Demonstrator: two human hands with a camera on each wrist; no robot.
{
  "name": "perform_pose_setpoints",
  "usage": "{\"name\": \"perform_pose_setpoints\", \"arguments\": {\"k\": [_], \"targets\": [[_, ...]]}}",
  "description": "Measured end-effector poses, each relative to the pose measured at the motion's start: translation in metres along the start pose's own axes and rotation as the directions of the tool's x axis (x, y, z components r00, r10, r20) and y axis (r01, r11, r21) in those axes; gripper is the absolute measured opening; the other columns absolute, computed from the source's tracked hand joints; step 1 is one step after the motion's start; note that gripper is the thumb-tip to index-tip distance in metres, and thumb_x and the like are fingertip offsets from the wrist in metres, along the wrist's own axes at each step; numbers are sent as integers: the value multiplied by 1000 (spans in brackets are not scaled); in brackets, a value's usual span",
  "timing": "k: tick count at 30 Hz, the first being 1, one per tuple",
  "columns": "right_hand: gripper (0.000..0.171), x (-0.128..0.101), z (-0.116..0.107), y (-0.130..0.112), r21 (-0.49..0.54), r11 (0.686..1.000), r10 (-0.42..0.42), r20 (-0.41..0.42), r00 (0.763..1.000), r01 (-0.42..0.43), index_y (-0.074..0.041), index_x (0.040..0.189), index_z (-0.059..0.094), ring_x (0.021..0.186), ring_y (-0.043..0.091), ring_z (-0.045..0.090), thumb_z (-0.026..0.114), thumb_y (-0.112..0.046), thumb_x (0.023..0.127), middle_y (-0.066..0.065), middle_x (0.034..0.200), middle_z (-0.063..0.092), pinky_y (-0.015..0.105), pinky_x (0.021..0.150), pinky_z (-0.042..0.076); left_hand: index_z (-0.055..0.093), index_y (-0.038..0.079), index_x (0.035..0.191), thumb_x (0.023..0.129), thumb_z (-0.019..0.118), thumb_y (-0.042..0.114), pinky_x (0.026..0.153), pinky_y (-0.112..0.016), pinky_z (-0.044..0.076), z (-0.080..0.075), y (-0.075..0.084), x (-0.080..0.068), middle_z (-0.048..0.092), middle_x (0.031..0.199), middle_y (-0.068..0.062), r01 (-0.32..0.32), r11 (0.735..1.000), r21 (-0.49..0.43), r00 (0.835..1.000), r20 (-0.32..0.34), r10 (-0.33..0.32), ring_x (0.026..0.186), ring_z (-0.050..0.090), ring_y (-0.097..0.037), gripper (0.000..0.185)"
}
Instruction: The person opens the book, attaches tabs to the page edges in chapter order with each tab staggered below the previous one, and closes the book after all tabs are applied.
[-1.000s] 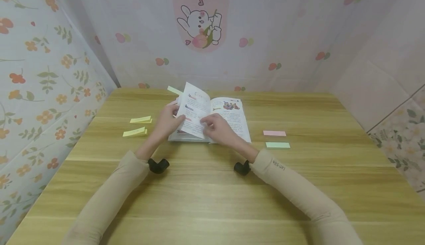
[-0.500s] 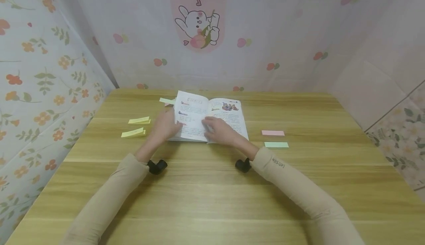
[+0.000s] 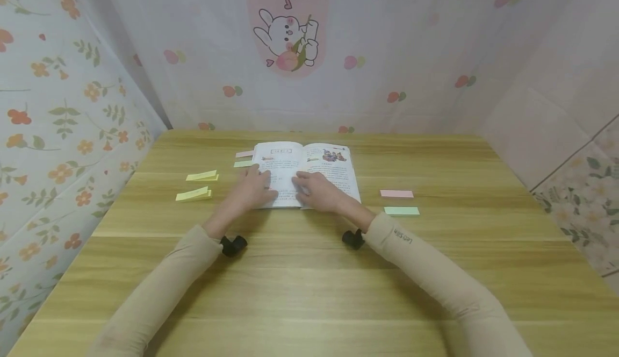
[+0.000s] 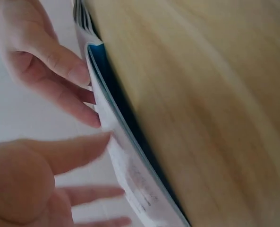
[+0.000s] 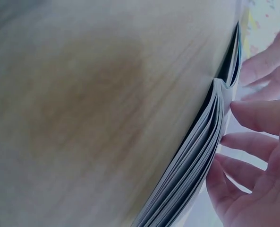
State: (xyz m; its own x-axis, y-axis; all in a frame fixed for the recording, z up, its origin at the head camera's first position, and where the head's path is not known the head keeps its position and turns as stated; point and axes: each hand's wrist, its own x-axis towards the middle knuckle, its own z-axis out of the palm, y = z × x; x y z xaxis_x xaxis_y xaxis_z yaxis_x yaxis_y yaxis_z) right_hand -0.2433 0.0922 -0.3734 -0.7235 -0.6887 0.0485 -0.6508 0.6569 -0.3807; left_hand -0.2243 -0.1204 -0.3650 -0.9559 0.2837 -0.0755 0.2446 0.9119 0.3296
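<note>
An open book [image 3: 333, 177] lies flat on the wooden table, printed text on both pages and a coloured picture at the top of the right one. My left hand [image 3: 252, 187] rests on the left page with its fingers spread. Near the spine, my right hand [image 3: 319, 191] touches the right page with its fingertips. In the left wrist view, the left thumb [image 4: 83, 150] lies over the page edge. The right wrist view shows the right fingers [image 5: 246, 142] on the page above a thick stack of leaves. A pink tab [image 3: 244, 154] and a green tab [image 3: 243, 163] stick out from the book's left side.
Two yellow sticky-note pads [image 3: 193, 194] lie left of the book. On its right are a pink sticky strip [image 3: 396, 193] and a green sticky strip [image 3: 402, 211]. A printed curtain [image 3: 387, 45] hangs behind the table [image 3: 309, 281].
The raised left page has come down flat onto the left side. My left hand has let go of its edge and spread over it. The right hand has stayed near the spine.
</note>
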Motion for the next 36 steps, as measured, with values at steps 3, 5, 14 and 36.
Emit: {"name": "perform_pose_setpoints", "arguments": {"k": [3,5,14,36], "targets": [[41,2,-1,1,-14,1000,-1,10,1000,2,6,138,55,123,42,58,59,-12,101,30,149,43,47,116,31,37,-7,150,101,58,36,116,-63,21,2,1,1,21,157,-36,-101,994,32,993,62,99,144,22,-54,68],[34,3,-2,1,-25,1000,-11,11,1000,12,5,130,60,133,44,49,60,-12,100,29,148,45,47,116,32,30,-9,153,103,56,39,120,-59,14,4,1,2,18,158,-36,-144,989,47,984,112,138,147,18,-50,74],[39,13,-12,4,-28,998,53,71,996,-51,3,130,61,126,35,55,67,-17,97,21,137,58,42,113,38,22,-9,155,104,52,43,120,-59,12,9,1,0,13,159,-36,-134,990,30,976,176,127,147,12,-53,78],[67,63,-27,38,-133,969,230,192,954,-207,0,157,27,152,37,13,50,-37,106,18,165,20,47,123,11,23,-6,156,104,53,43,117,-62,19,7,7,-2,13,160,-35,-97,994,47,977,193,86,146,15,-54,78]]}}
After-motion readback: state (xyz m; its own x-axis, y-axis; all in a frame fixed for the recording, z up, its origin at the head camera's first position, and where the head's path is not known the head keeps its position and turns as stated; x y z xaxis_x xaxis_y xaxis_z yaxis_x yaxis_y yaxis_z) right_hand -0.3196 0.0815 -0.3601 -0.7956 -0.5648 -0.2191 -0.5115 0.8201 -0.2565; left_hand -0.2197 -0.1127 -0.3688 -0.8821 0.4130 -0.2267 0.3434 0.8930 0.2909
